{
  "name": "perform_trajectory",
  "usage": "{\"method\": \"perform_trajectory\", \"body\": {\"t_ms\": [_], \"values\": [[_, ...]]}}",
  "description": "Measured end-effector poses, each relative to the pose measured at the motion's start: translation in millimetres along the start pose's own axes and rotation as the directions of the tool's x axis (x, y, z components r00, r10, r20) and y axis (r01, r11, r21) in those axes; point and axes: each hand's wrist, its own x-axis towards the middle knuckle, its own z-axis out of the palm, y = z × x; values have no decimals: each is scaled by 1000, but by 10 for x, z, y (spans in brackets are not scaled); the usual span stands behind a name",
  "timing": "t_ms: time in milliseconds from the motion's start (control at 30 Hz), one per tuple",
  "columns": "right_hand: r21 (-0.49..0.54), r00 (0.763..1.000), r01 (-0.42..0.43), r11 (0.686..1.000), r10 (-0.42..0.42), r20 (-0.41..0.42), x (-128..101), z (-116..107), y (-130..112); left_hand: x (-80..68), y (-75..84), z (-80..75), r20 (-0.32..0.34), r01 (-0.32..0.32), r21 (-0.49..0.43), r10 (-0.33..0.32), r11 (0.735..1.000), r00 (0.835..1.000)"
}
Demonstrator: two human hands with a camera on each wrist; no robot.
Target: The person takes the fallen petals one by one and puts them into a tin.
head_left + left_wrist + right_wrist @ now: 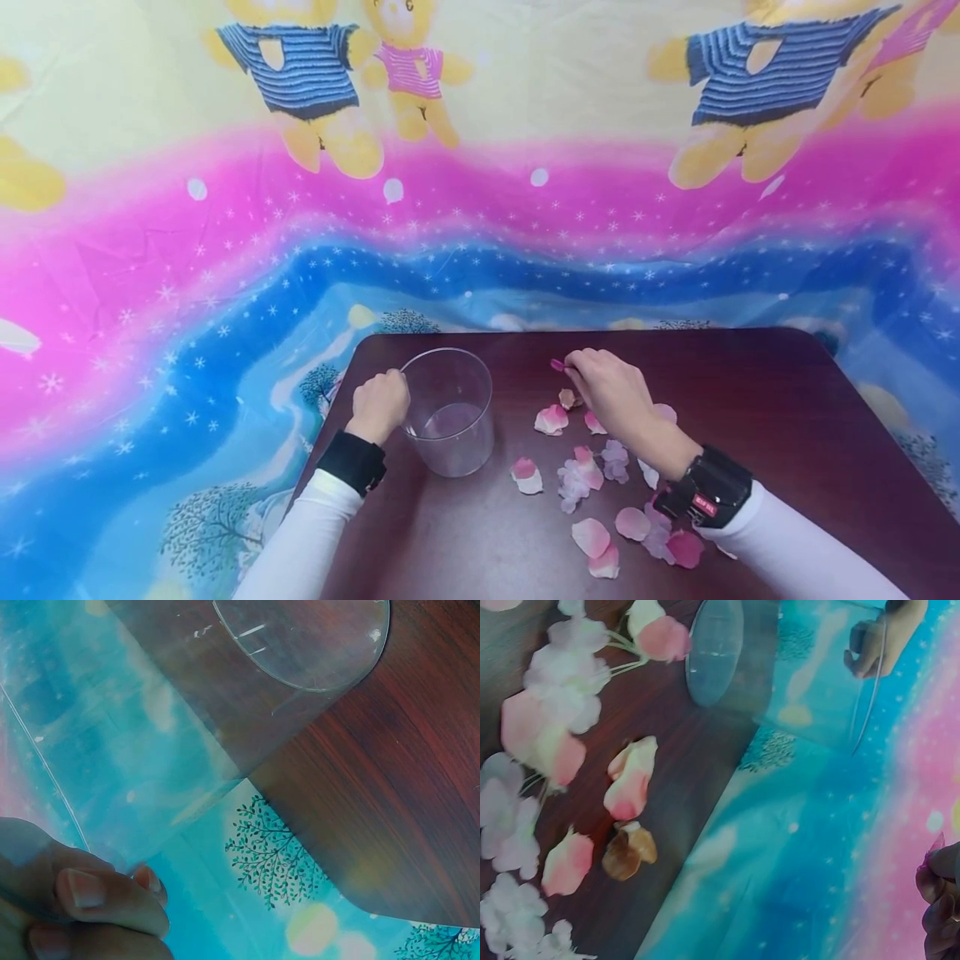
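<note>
My left hand [379,405] grips the rim of a clear round container [453,457] at the left of the table, fingers curled over its edge. The left wrist view shows its see-through wall [187,742]; nothing shows inside it. My right hand [611,393] is raised to the right of the container, pinching a small dark pink petal [557,365] between thumb and fingertips. Below that hand lie loose pink and white petals [552,420], pale lilac blossoms [573,485] and a curled brown petal [624,856].
More petals, among them a deep pink one [685,550], lie scattered near the right forearm. The dark wooden table [787,433] has rounded far corners. Behind it hangs a patterned cloth [480,192] with bears and snowflakes. A black band [352,461] wraps each wrist.
</note>
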Motion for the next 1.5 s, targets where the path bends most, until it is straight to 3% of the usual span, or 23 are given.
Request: {"method": "perform_trajectory", "body": {"t_ms": [333, 900, 1167, 1500], "values": [[32, 999, 33, 999, -33, 15, 159, 69, -219, 3, 7, -2, 4, 7, 5, -7, 1000, 1000], [52, 995, 98, 994, -99, 21, 380, 494, -706, -23, 16, -2, -11, 15, -17, -15, 1000, 1000], [58, 993, 60, 996, -66, 100, 457, 596, -886, -17, 20, -9, -30, 9, -20, -10, 1000, 999], [-18, 978, 50, 999, -46, 204, 472, 752, -1022, -24, 23, -9, -28, 6, -21, -7, 1000, 1000]]}}
